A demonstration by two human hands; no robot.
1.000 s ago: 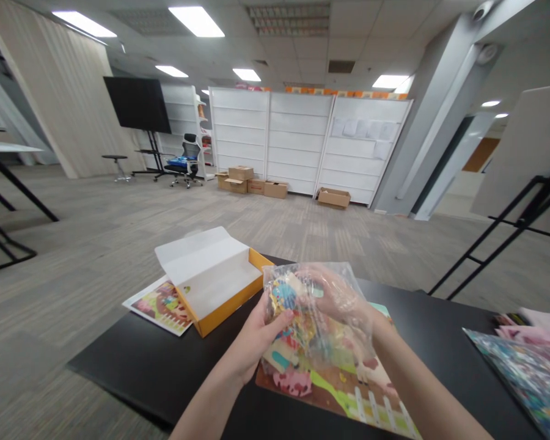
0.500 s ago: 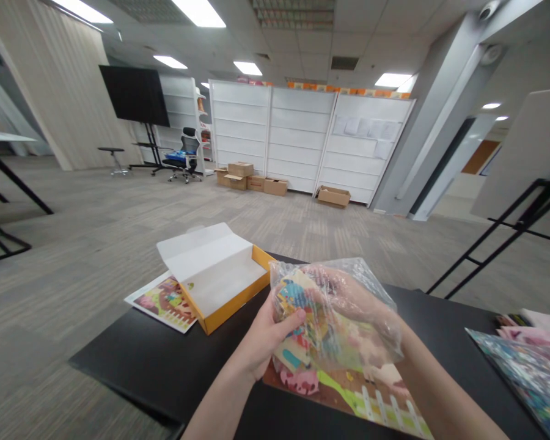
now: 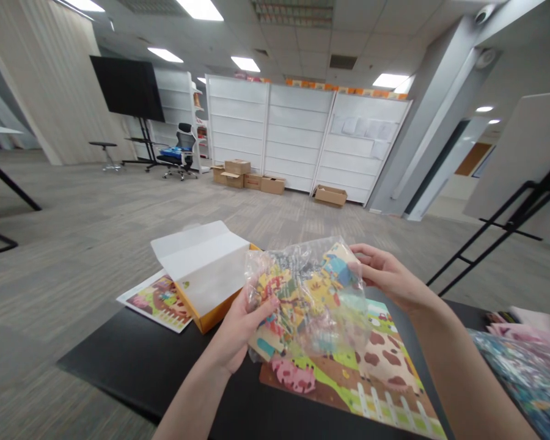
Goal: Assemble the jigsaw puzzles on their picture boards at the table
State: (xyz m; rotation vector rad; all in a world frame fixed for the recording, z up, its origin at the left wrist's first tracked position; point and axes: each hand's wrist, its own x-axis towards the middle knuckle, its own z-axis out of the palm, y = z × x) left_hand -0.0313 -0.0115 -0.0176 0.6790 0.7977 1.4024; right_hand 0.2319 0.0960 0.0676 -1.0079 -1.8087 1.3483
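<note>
A clear plastic bag (image 3: 307, 299) of colourful printed pieces, probably puzzle pieces, hangs between my hands above the table. My left hand (image 3: 245, 327) grips its left side, thumb over the front and fingers behind. At the upper right edge, the fingers of my right hand (image 3: 380, 269) pinch the bag beside a blue and cream piece. Beneath it lies a farm picture board (image 3: 385, 360) showing a pig, a spotted cow and a white fence, partly covered by the bag. An open yellow box (image 3: 215, 311) with a white inside stands to the left.
A smaller farm picture sheet (image 3: 165, 305) lies partly under the box on the black table (image 3: 119, 360). Plastic-wrapped blue items (image 3: 522, 373) and pink cloth (image 3: 527, 336) are at the right. Cardboard boxes (image 3: 238, 174) sit on the floor by white shelving.
My right hand was inside the bag and is now outside at its right edge. The bag is spread wider, showing more pieces. The view has shifted slightly.
</note>
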